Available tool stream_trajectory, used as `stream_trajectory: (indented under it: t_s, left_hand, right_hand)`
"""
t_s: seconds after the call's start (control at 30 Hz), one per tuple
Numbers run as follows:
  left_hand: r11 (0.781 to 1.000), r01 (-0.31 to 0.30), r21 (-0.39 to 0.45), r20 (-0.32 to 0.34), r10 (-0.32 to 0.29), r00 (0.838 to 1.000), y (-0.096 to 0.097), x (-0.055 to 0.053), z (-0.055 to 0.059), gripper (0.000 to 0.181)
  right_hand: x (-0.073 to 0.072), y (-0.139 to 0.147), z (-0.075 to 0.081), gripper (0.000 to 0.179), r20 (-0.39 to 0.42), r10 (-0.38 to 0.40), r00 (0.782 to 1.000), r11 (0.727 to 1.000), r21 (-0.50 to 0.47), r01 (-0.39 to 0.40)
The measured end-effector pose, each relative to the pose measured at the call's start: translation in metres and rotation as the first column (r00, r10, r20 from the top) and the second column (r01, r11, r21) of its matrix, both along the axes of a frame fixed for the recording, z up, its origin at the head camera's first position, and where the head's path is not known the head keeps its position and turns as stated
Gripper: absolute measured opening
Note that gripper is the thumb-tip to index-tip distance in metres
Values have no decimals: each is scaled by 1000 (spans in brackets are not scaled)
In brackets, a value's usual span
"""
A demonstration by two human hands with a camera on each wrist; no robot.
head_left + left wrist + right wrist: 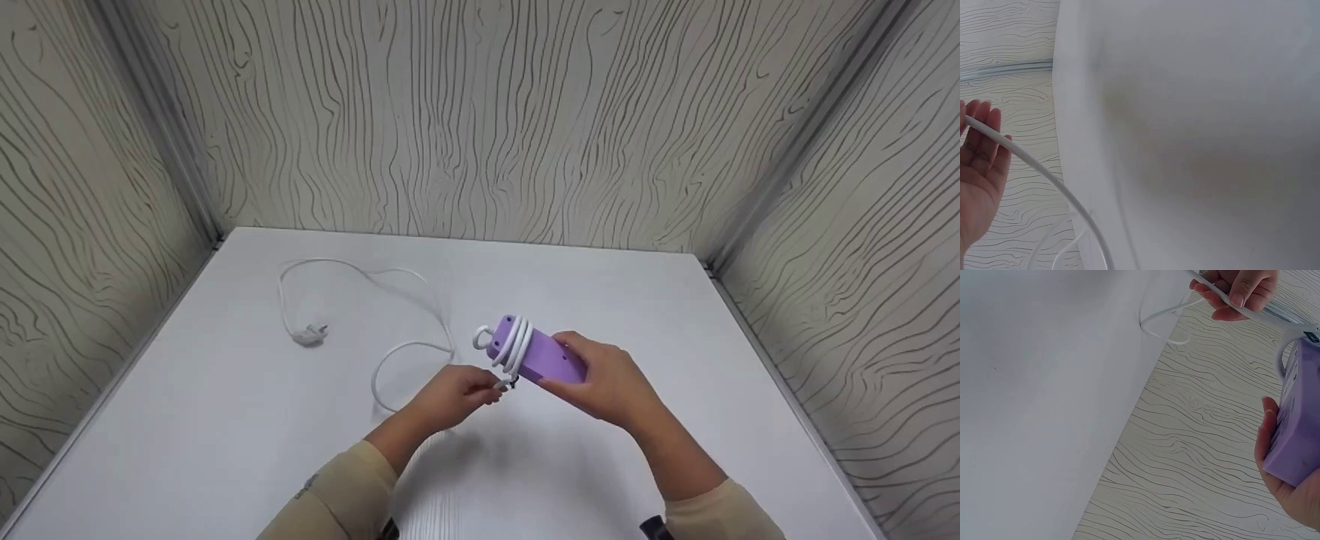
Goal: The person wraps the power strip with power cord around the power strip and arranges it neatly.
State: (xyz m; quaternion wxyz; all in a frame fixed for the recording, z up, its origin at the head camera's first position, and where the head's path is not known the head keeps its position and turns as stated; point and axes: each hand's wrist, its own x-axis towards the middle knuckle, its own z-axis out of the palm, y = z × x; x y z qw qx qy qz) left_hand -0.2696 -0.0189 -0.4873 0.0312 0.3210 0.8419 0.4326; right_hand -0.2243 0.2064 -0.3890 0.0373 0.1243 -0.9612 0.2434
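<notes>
My right hand (616, 384) grips one end of a purple power strip (553, 360), raised above the table and tilted. Several turns of its white cord (517, 346) wrap the other end, where a small loop sticks out. Close to those turns, my left hand (450, 394) pinches the cord between thumb and fingers. In the left wrist view the cord (1044, 171) runs across the fingers of that hand (979, 185). Printing, too small to read, marks the side of the strip (1300, 413) in the right wrist view.
The loose cord curves over the white table (225, 420) on the left and ends in a white plug (309, 335). Wood-patterned panels (465, 120) enclose the table at the back and both sides, with grey metal posts (154, 112) at the corners.
</notes>
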Motion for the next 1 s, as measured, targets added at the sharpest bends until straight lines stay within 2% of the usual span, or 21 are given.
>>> stream_trajectory:
  t_s: [0.1, 0.2, 0.4, 0.53, 0.63, 0.73, 0.8, 0.87, 1.0]
  left_hand:
    - [1000, 3, -5, -24, -3, 1000, -2, -3, 0, 12]
    - [999, 39, -12, -20, -40, 999, -3, -5, -1, 13]
    - [990, 135, -44, 68, -132, 989, -7, -7, -7, 15]
    - [984, 165, -61, 104, -158, 982, -10, -9, -13, 17]
    - [991, 118, -68, 144, -107, 984, -13, -12, -17, 11]
    - [988, 72, -137, 108, -57, 992, -16, -18, -18, 4]
    - [977, 78, -199, 21, -75, 997, -18, -23, -16, 8]
    - [968, 99, -231, -35, -110, 993, -19, -29, -14, 6]
    - [966, 111, -231, -14, -118, 993, -23, -36, -11, 3]
  right_hand:
    - [0, 0, 0, 59, -13, 16, 1000, 1000, 4, -16]
    - [1, 0, 1, 59, -24, 42, 999, 999, -5, -42]
    - [4, 0, 4, 55, -39, 140, 989, 989, -35, -142]
    - [6, 0, 6, 51, -50, 253, 966, 966, -45, -255]
    - [8, 0, 7, 50, -53, 340, 939, 939, -33, -342]
    - [9, 0, 7, 51, -38, 393, 919, 919, -4, -393]
    - [9, 0, 5, 52, -29, 417, 908, 909, 15, -417]
    - [9, 0, 4, 51, -15, 439, 899, 899, 18, -438]
    - [10, -3, 3, 48, -10, 491, 871, 871, 12, -490]
